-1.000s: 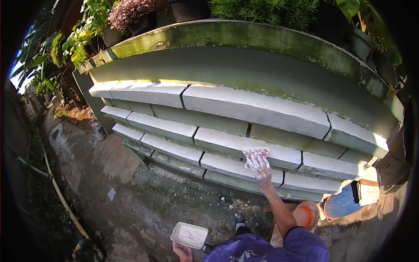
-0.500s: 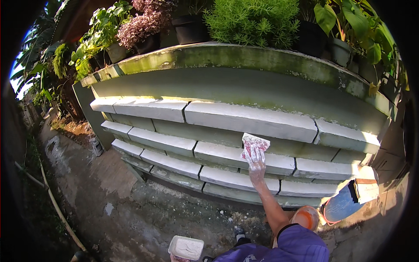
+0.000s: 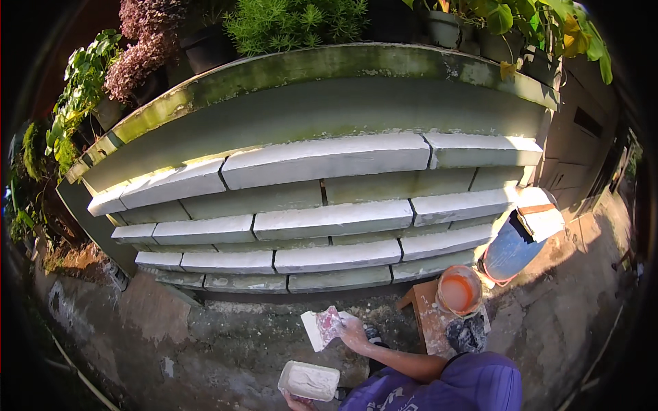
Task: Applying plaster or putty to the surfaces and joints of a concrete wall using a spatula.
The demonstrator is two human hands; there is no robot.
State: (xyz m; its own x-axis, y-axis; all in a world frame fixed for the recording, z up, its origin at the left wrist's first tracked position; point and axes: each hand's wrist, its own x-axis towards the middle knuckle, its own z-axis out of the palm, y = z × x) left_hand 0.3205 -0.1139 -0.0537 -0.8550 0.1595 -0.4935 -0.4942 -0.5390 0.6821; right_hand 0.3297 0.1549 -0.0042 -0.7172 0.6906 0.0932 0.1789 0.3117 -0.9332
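My right hand [image 3: 354, 334], dusted with white, grips a flat putty scraper [image 3: 319, 330] with a pale blade and pinkish smears. It is over the ground in front of the wall, off the blocks. Just below it, at the bottom of the view, my left hand [image 3: 299, 403] holds a shallow white tub [image 3: 322, 395] from underneath, its fingers partly hidden. White paste [image 3: 310, 379] lies in the tub. Ahead stands a grey-green wall with rows of protruding blocks [image 3: 332, 161], their tops and upper faces coated white and dark gaps between them.
To the right, an orange-stained bucket [image 3: 459, 291] and a dark crumpled cloth [image 3: 466, 335] sit on a small wooden stool [image 3: 426, 316]. A blue drum [image 3: 510, 248] with a pale bag [image 3: 540, 214] on it stands by the wall's right end. Potted plants [image 3: 295, 24] line the mossy ledge [image 3: 329, 65].
My right hand has drawn back from the middle row of blocks, bringing the scraper down close to the tub. The view has swung to the right; the left hand still holds the tub.
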